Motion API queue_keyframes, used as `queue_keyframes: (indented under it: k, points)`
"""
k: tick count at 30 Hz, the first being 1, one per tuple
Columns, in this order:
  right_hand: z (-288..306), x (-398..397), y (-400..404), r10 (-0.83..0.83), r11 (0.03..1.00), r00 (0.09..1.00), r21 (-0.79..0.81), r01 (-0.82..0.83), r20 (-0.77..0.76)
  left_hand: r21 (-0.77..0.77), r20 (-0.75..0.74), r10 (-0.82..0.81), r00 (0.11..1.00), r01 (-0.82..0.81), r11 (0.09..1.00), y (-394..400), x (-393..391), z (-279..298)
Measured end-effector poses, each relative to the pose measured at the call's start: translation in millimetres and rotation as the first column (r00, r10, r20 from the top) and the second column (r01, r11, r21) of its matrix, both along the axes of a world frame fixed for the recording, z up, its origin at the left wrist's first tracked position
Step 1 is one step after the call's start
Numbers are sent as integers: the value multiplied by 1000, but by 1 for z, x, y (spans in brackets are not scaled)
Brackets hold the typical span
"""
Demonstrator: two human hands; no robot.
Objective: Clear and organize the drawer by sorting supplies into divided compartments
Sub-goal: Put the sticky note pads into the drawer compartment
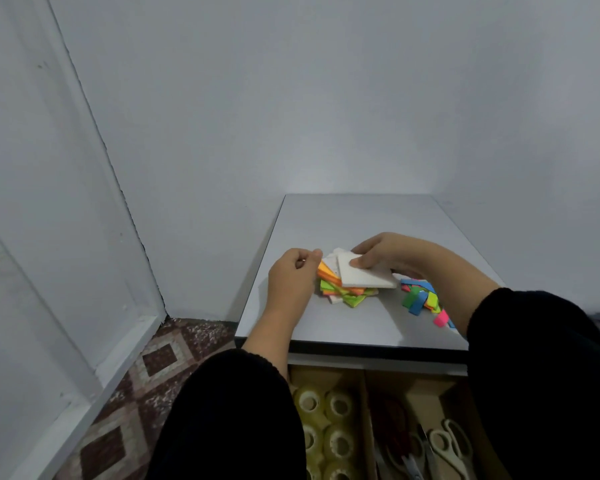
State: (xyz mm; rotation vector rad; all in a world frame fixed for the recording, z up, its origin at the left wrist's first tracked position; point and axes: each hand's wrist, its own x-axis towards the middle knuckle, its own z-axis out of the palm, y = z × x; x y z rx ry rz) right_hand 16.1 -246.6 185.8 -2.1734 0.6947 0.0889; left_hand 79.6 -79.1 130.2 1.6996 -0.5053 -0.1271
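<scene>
A messy stack of sticky-note pads in orange, green and white lies on the grey cabinet top. My right hand grips a white pad at the top of the stack, thumb on its upper face. My left hand is at the stack's left side, fingers curled against the orange pads' edge. Below the top, the open drawer has cardboard dividers: its left compartment holds several clear tape rolls, and scissors lie in a compartment to the right.
Loose coloured page flags in blue, green, yellow and pink lie scattered right of the stack. A white wall stands behind the cabinet, and patterned floor tiles show to the left. My black sleeves cover parts of the drawer.
</scene>
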Motion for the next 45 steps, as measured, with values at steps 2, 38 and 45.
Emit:
queue_keyframes:
  k: [2,38,45]
  points:
    - [-2,-3,6,33,999,999,-26,-34,-33,26,4,-22,1000,22,999,1,-4,4]
    - [-15,-164,57,-736,572,569,788,230,368,-486,-300,-173,938,6,874,44,-45,15]
    - [-49,-232,68,-439,818,848,521,242,296,-284,-242,-271,932,199,938,88,-154,-25]
